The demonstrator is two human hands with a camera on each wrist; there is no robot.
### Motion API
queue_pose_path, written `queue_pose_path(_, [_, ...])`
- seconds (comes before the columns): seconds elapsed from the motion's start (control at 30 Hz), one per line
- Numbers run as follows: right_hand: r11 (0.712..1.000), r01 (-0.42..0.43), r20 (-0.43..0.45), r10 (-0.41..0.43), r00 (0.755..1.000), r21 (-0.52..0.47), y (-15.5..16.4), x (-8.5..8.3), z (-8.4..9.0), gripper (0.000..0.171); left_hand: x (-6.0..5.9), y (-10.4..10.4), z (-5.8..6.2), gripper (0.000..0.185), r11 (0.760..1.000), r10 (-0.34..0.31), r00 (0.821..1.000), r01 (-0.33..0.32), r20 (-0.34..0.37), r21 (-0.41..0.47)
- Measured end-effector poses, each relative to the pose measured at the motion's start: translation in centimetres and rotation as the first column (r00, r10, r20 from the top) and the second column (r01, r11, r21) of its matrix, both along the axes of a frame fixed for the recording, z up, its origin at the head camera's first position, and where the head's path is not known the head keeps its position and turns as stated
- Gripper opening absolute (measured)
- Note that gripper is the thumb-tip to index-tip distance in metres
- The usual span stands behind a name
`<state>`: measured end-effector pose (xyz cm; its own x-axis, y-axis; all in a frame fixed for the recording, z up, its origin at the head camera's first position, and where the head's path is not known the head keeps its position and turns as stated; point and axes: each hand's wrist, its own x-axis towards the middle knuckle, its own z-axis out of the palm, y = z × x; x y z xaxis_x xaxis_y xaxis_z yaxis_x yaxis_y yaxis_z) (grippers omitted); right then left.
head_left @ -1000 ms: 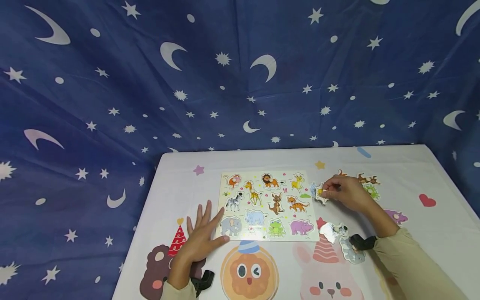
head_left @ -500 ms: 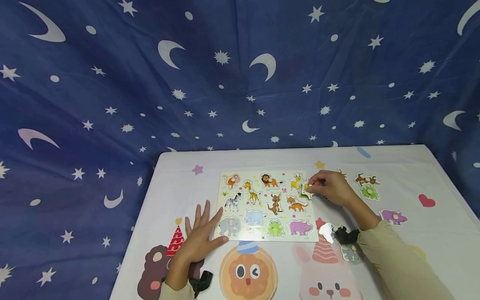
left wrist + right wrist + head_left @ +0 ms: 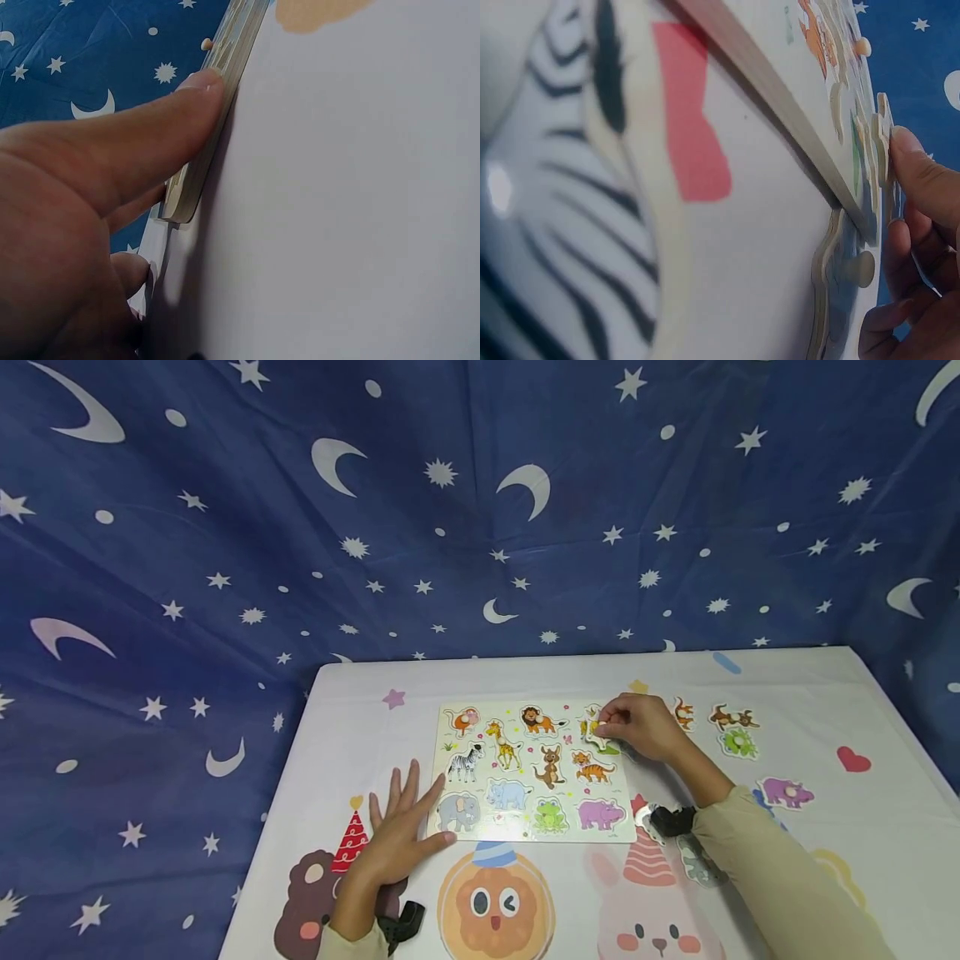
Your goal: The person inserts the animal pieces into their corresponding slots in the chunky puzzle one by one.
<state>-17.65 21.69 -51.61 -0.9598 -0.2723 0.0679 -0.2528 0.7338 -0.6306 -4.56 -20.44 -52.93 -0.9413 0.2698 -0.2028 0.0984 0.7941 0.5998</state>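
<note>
Table: puzzle piece (image 3: 594, 724) in right hand (image 3: 637, 727).

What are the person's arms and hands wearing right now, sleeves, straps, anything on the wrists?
Both hands are bare: no gloves or rings visible on the left hand or the right hand. Each arm wears a long beige sleeve, the left sleeve barely in view, the right sleeve loose and wrinkled. A small black device is strapped at each wrist: the left wrist device and the right wrist device.

Children's play corner: starry backdrop (image 3: 480, 510), cartoon tablecloth (image 3: 495, 902)
</note>
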Motion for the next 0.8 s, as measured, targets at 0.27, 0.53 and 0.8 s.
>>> queue_pose_path(0.27, [0.999, -0.007, 0.067, 0.009, 0.998, -0.035, -0.9, -0.6, 0.1, 0.012, 0.1, 0.0, 0.0, 0.084, 1.000, 0.002, 1.000, -0.001, -0.019, 0.015])
queue_pose_path(0.53, [0.999, -0.003, 0.130, 0.008, 0.991, -0.042, -1.4, -0.9, 0.3, 0.011, 0.1, 0.1, 0.0, 0.084, 1.000, 0.002, 1.000, -0.002, -0.017, 0.026])
queue_pose_path(0.8, [1.000, -0.004, 0.137, 0.003, 0.991, 0.005, -1.6, -0.9, 0.2, 0.011, 0.1, 0.0, 0.0, 0.085, 1.000, -0.003, 1.000, 0.003, -0.003, 0.009])
